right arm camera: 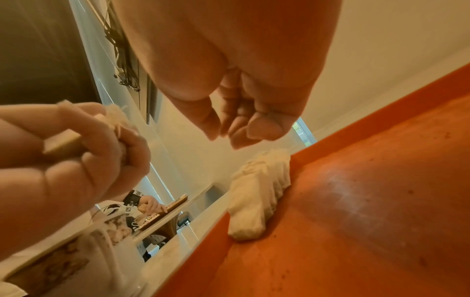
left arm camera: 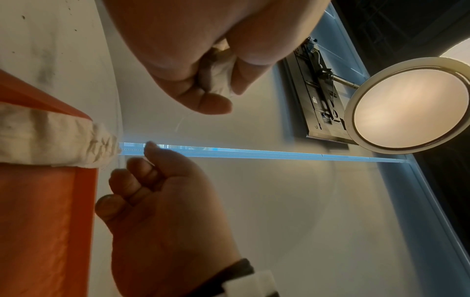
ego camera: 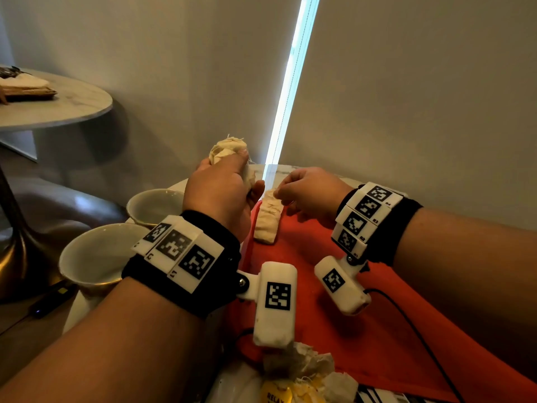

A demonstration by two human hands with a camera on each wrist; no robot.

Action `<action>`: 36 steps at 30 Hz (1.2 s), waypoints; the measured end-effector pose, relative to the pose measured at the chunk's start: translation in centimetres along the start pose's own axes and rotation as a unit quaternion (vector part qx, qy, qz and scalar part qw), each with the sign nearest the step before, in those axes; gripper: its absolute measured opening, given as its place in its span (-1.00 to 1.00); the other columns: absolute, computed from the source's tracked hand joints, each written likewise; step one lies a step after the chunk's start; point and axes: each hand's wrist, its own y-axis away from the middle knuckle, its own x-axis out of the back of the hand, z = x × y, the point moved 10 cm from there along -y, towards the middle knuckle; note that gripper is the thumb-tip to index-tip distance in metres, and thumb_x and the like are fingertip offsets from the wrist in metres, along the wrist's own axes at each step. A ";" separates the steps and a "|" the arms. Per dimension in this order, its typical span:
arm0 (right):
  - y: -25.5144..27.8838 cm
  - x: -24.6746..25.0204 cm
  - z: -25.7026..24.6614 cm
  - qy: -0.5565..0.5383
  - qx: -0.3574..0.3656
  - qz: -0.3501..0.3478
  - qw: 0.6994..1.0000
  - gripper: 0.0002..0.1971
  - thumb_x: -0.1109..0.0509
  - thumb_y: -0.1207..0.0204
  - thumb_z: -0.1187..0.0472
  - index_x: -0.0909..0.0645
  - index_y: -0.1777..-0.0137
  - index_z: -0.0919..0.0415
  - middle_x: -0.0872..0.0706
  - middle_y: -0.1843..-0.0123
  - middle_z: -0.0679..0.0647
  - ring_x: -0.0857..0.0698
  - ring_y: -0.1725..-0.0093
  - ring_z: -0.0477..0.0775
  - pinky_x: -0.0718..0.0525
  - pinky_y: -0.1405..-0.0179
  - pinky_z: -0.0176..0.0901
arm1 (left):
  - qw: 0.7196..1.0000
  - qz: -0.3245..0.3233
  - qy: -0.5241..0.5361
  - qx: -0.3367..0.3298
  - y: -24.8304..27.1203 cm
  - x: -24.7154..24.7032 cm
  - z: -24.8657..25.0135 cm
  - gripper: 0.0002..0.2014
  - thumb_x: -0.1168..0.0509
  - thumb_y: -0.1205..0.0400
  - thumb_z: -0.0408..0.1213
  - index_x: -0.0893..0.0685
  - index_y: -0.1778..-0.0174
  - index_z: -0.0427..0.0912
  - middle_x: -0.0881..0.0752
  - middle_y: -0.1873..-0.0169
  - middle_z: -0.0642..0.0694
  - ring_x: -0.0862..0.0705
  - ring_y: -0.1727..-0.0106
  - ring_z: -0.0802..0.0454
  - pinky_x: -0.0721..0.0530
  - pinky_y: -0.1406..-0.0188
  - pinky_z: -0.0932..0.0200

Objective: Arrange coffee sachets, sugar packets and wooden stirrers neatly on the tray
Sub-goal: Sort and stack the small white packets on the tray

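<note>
Nearest, a heap of pale paper sachets (ego camera: 305, 370) waits beside the flat red tray (ego camera: 363, 330). Only 1 row of sachets (ego camera: 268, 219) lies at its far-left edge. The right hand (ego camera: 308, 190) pinches that row's far end; the left hand (ego camera: 223, 190) grasps a cream bundle (ego camera: 228, 151). Most remains.

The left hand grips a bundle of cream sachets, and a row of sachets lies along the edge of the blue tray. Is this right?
Only the colour is wrong: the flat tray is orange-red, not blue, as the head view shows. The left hand does grip a bundle of cream sachets, and the row of sachets lies along the tray's edge.
</note>
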 end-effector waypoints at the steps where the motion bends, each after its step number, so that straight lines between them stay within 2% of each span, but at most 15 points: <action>1: 0.2 -0.6 0.0 -0.018 -0.004 -0.028 0.999 -0.96 -0.42 -0.65 0.27 -0.66 0.00 0.23 -0.76 0.17 0.11 -0.77 0.28 0.03 -0.70 0.31 -0.08 | 1.000 -0.001 0.000 0.000 0.1 -0.1 0.0 -0.72 -0.42 -0.69 -0.23 -0.60 -0.30 -0.08 -0.63 -0.03 -0.14 -0.66 0.20 0.00 -0.66 0.49 0.31; 3: 0.6 -2.6 0.3 -0.069 -0.021 -0.106 0.992 -0.94 -0.38 -0.67 0.31 -0.67 0.00 0.27 -0.77 0.20 0.15 -0.79 0.28 0.09 -0.70 0.31 -0.05 | 1.000 -0.001 -0.005 0.004 0.4 -0.2 0.0 -0.73 -0.41 -0.69 -0.23 -0.59 -0.29 -0.06 -0.60 -0.03 -0.13 -0.64 0.18 -0.01 -0.67 0.48 0.30; 5: 1.0 -4.3 0.6 -0.095 -0.034 -0.158 0.982 -0.94 -0.37 -0.66 0.36 -0.68 0.00 0.28 -0.80 0.16 0.21 -0.83 0.18 0.18 -0.75 0.21 0.00 | 1.000 -0.003 -0.014 0.016 0.8 -0.3 -0.1 -0.76 -0.42 -0.68 -0.20 -0.59 -0.23 -0.06 -0.57 -0.05 -0.13 -0.63 0.16 -0.01 -0.67 0.48 0.30; 7: 1.1 -5.3 0.9 -0.101 -0.044 -0.176 0.978 -0.94 -0.37 -0.65 0.38 -0.68 -0.01 0.31 -0.83 0.07 0.29 -0.84 0.06 0.26 -0.80 0.02 0.14 | 0.999 -0.018 -0.010 0.033 1.1 -0.6 -0.3 -0.82 -0.40 -0.67 -0.18 -0.60 -0.13 -0.09 -0.58 -0.09 -0.15 -0.61 0.13 -0.01 -0.64 0.52 0.30; 9: 1.0 -5.9 1.3 -0.092 -0.052 -0.178 0.978 -0.93 -0.37 -0.65 0.39 -0.69 0.00 0.33 -0.83 -0.02 0.34 -0.83 0.00 0.29 -0.77 -0.19 0.24 | 0.998 -0.036 0.008 0.051 1.3 -0.9 -0.6 -0.80 -0.31 -0.66 -0.17 -0.60 -0.16 -0.14 -0.58 -0.09 -0.20 -0.58 0.12 -0.03 -0.60 0.53 0.29; 12: 0.9 -6.0 1.5 -0.082 -0.055 -0.174 0.980 -0.89 -0.35 -0.66 0.39 -0.69 0.06 0.33 -0.82 -0.11 0.36 -0.81 -0.03 0.27 -0.73 -0.29 0.25 | 0.996 -0.052 0.043 0.053 1.4 -1.2 -0.6 -0.72 -0.15 -0.63 -0.21 -0.60 -0.20 -0.22 -0.58 -0.03 -0.23 -0.56 0.13 -0.05 -0.57 0.47 0.29; 15: 0.9 -5.8 1.4 -0.077 -0.048 -0.175 0.980 -0.91 -0.36 -0.66 0.39 -0.70 -0.02 0.35 -0.82 -0.13 0.35 -0.81 -0.03 0.25 -0.77 -0.21 0.16 | 0.995 -0.060 0.061 0.053 1.5 -1.4 -0.7 -0.58 -0.08 -0.58 -0.27 -0.59 -0.33 -0.27 -0.60 -0.04 -0.25 -0.56 0.14 -0.09 -0.58 0.46 0.29; 17: 1.1 -5.5 1.4 -0.067 -0.040 -0.168 0.983 -0.89 -0.38 -0.63 0.41 -0.70 -0.09 0.37 -0.83 -0.11 0.33 -0.82 0.05 0.18 -0.81 0.02 0.00 | 0.995 -0.061 0.051 0.056 1.5 -1.4 -0.8 -0.55 -0.06 -0.55 -0.33 -0.55 -0.36 -0.27 -0.61 -0.09 -0.27 -0.58 0.13 -0.12 -0.61 0.44 0.25; 21: 0.8 -2.6 0.8 -0.056 -0.001 -0.079 0.995 -0.85 -0.40 -0.57 0.44 -0.71 0.05 0.20 -0.84 0.10 0.16 -0.81 0.20 0.05 -0.69 0.30 -0.14 | 0.993 -0.090 0.024 0.076 1.8 -2.3 -1.4 -0.79 0.04 -0.61 -0.47 -0.51 0.12 -0.29 -0.50 0.13 -0.23 -0.53 0.20 -0.10 -0.63 0.31 0.16; 23: 0.6 -0.2 0.2 -0.095 0.020 -0.013 0.995 -0.84 -0.36 -0.58 0.44 -0.71 0.08 0.19 -0.80 0.16 0.15 -0.74 0.29 0.04 -0.62 0.39 -0.13 | 0.992 -0.090 0.015 0.082 1.7 -2.4 -1.8 -0.80 0.04 -0.63 -0.52 -0.47 0.17 -0.32 -0.48 0.13 -0.24 -0.54 0.10 -0.15 -0.74 0.34 0.13; 25: 0.8 2.1 -0.4 -0.156 0.045 0.045 0.986 -0.87 -0.35 -0.61 0.40 -0.69 0.08 0.20 -0.74 0.18 0.16 -0.68 0.32 0.04 -0.56 0.41 -0.11 | 0.993 -0.092 0.012 0.078 1.4 -2.4 -2.1 -0.80 -0.01 -0.66 -0.54 -0.54 -0.02 -0.38 -0.53 0.08 -0.27 -0.59 0.03 -0.16 -0.81 0.36 0.13; 27: 1.5 3.9 -1.4 -0.210 0.081 0.085 0.971 -0.92 -0.35 -0.64 0.34 -0.67 0.02 0.21 -0.69 0.20 0.12 -0.66 0.29 0.01 -0.56 0.41 -0.14 | 0.993 -0.089 -0.004 0.071 1.2 -2.2 -2.3 -0.73 -0.08 -0.70 -0.51 -0.54 -0.29 -0.41 -0.59 0.04 -0.30 -0.67 0.07 -0.13 -0.84 0.31 0.06; 28: 1.9 4.6 -2.0 -0.222 0.101 0.100 0.965 -0.94 -0.36 -0.64 0.31 -0.67 -0.02 0.19 -0.69 0.18 0.10 -0.66 0.27 0.01 -0.58 0.40 -0.15 | 0.994 -0.089 -0.018 0.069 1.1 -2.1 -2.3 -0.71 -0.11 -0.71 -0.51 -0.53 -0.33 -0.41 -0.61 0.02 -0.31 -0.69 0.07 -0.12 -0.85 0.25 0.03; 32: 3.1 4.7 -4.6 -0.168 0.159 0.081 0.970 -0.87 -0.46 -0.61 0.24 -0.67 -0.12 0.07 -0.75 0.06 0.05 -0.73 0.14 -0.01 -0.68 0.30 -0.15 | 0.991 -0.099 -0.075 0.054 0.7 -1.9 -2.2 -0.74 -0.21 -0.70 -0.49 -0.58 -0.32 -0.38 -0.70 -0.09 -0.34 -0.75 -0.05 -0.16 -0.84 0.16 0.02; 36: 3.0 3.2 -4.7 -0.175 0.150 0.044 0.972 -0.68 -0.54 -0.55 0.27 -0.62 -0.28 0.16 -0.74 0.03 0.11 -0.77 0.07 0.10 -0.78 0.15 0.02 | 0.985 -0.150 -0.081 0.035 0.9 -2.6 -2.0 -0.70 -0.24 -0.71 -0.46 -0.61 -0.37 -0.32 -0.81 -0.03 -0.29 -0.83 0.07 -0.07 -0.78 0.25 0.11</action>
